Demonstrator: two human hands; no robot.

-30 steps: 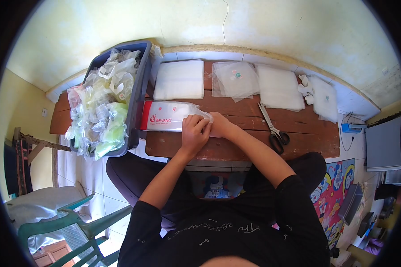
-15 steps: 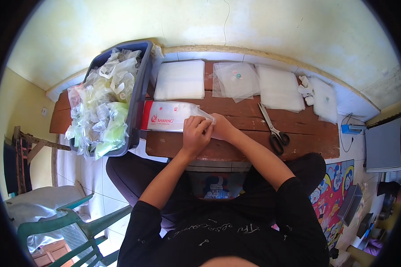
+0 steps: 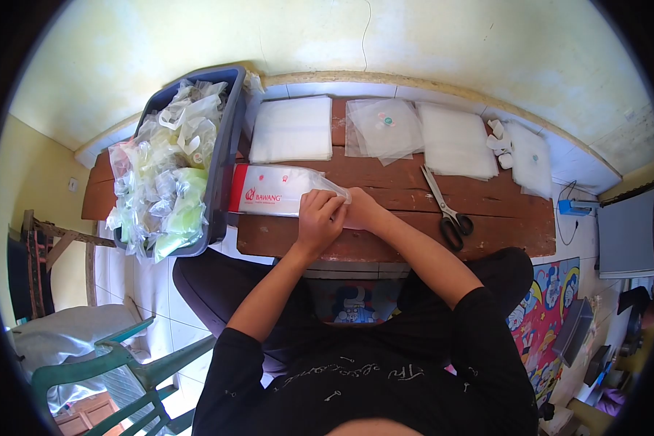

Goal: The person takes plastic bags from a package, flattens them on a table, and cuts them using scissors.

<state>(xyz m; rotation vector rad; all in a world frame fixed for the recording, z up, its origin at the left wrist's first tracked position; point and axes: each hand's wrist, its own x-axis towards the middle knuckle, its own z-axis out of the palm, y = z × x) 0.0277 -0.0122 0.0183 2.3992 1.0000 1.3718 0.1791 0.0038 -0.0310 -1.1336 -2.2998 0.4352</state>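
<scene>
A clear plastic packet with a red end and red "BAWANG" print (image 3: 269, 190) lies flat on the brown wooden bench. My left hand (image 3: 321, 218) is closed on the packet's right end, its fingers bent over the plastic. Right beside it, my right hand (image 3: 362, 211) pinches the gathered edge of the same packet. The two hands touch or nearly touch, and the fingertips of my right hand are partly hidden. Black-handled scissors (image 3: 447, 211) lie with open blades to the right of my hands.
A dark blue-grey bin (image 3: 232, 131) full of crumpled plastic bags stands at the left. Along the back of the bench (image 3: 516, 225) lie a stack of clear sheets (image 3: 292, 129), loose sheets with stickers (image 3: 385, 131), another stack (image 3: 458, 142) and a smaller pile (image 3: 530, 160).
The packet's gathered right end and my right hand have shifted slightly to the right since the earliest frame. Both hands keep their hold on the packet.
</scene>
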